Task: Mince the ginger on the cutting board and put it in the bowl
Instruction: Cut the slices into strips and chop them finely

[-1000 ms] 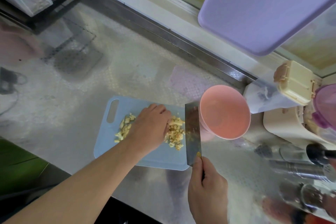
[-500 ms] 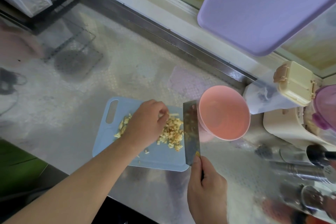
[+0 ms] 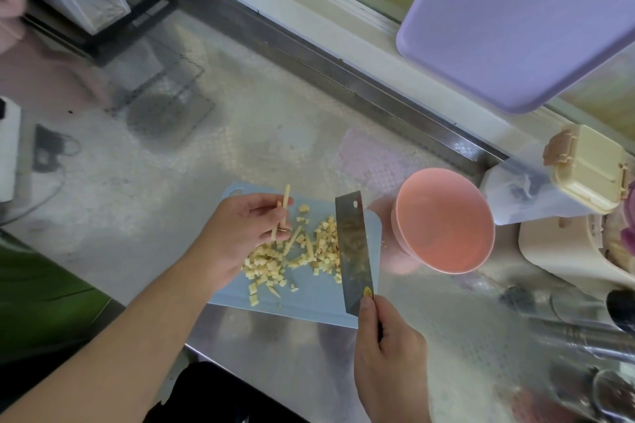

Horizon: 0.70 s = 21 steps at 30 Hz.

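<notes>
Since a second ago my left hand (image 3: 240,233) lifted off the diced ginger (image 3: 295,254), now pinching a ginger strip (image 3: 281,213). Right hand (image 3: 388,357) gripped the cleaver (image 3: 354,251) at the cutting board's (image 3: 309,302) right edge, pink bowl (image 3: 443,220) just beside it.

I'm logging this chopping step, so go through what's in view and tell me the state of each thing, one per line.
Left hand: raised over the board, pinching a long ginger strip.
Right hand: gripping the cleaver handle.
Cleaver: blade standing on the board beside the pieces.
Ginger: mostly diced, a few strips uncut, all on the board.
Cutting board: flat on the counter.
Pink bowl: tilted, empty.
</notes>
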{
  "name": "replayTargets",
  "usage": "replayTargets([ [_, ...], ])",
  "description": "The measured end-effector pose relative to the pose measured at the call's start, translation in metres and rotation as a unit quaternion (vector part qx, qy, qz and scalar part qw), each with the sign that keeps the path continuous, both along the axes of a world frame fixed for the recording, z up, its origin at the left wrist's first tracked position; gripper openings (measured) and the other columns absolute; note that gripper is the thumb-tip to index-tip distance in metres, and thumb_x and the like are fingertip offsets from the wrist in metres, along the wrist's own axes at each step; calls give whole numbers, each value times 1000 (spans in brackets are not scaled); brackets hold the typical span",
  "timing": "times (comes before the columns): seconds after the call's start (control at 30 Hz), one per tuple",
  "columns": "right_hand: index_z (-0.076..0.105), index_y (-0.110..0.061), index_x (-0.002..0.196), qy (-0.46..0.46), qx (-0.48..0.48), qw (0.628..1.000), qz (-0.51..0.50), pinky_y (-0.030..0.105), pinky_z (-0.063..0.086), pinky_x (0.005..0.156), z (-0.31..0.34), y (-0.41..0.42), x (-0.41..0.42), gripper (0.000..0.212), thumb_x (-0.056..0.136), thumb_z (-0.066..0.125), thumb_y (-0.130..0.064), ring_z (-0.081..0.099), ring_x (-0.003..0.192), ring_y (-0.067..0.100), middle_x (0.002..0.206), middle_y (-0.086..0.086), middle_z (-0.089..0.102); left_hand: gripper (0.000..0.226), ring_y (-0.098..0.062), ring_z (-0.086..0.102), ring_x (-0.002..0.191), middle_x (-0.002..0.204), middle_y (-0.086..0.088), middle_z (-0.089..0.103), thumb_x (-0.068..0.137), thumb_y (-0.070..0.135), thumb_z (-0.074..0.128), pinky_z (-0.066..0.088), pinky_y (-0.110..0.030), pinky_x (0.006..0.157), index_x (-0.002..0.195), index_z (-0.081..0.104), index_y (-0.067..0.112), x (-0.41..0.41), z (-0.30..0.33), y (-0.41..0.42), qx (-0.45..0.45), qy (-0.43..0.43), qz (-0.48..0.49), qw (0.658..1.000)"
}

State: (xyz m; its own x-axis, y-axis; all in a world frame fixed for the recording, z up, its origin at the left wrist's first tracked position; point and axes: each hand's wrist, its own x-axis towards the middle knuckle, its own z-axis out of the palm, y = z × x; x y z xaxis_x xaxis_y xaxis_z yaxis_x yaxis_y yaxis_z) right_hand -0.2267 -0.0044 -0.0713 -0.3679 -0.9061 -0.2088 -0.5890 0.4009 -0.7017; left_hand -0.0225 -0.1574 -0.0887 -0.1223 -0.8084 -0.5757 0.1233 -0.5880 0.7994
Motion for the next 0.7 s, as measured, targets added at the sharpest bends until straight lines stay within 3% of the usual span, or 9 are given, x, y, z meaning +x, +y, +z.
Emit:
replayTargets([
  [0.1, 41, -16, 66, -28, 19, 999, 5, 24, 27, 48, -1, -4, 7, 41, 104, 54, -23, 36, 50, 13, 58, 7, 41, 18, -23, 72, 86, 90, -15, 70, 98, 1, 65, 63, -32, 82, 112, 76, 3, 21, -2, 4, 5, 6, 8, 1000],
  [0.23, 36, -29, 64, -44, 59, 995, 71, 22, 31, 50, 7, -12, 37, 42, 104, 47, -34, 48, 54, 11, 56, -10, 50, 16, -19, 70, 80, 88, -12, 68, 99, 0, 62, 65, -30, 81, 110, 74, 1, 51, -2, 3, 21, -15, 112, 993],
  [0.33, 36, -29, 64, -60, 79, 990, 98, 23, 31, 50, 6, -16, 63, 43, 105, 46, -36, 48, 56, 13, 60, -15, 54, 15, -22, 71, 85, 90, -11, 72, 101, 3, 61, 62, -30, 79, 106, 75, 2, 67, -4, 1, 40, -36, 153, 987],
  [0.43, 39, -21, 67, -92, 80, 986, 116, 27, 29, 53, 3, -18, 85, 41, 105, 46, -37, 46, 56, 14, 59, -10, 50, 17, -24, 69, 85, 91, -12, 74, 102, 1, 58, 56, -36, 81, 100, 75, 2, 78, -8, 1, 38, -50, 163, 985],
  [0.57, 41, -19, 70, -87, 109, 979, 147, 32, 32, 56, -4, -17, 102, 39, 104, 44, -39, 47, 58, 15, 57, -1, 45, 17, -20, 66, 71, 88, -14, 73, 103, -1, 56, 57, -31, 69, 105, 72, 2, 82, -8, 8, 18, -103, 161, 981],
  [0.7, 36, -25, 65, -64, 123, 983, 123, 29, 30, 53, -10, -17, 98, 42, 105, 45, -36, 45, 57, 14, 61, -14, 53, 17, -25, 69, 76, 93, -14, 77, 101, 5, 61, 62, -40, 74, 100, 76, 14, 82, -16, 18, -24, -173, 117, 978],
])
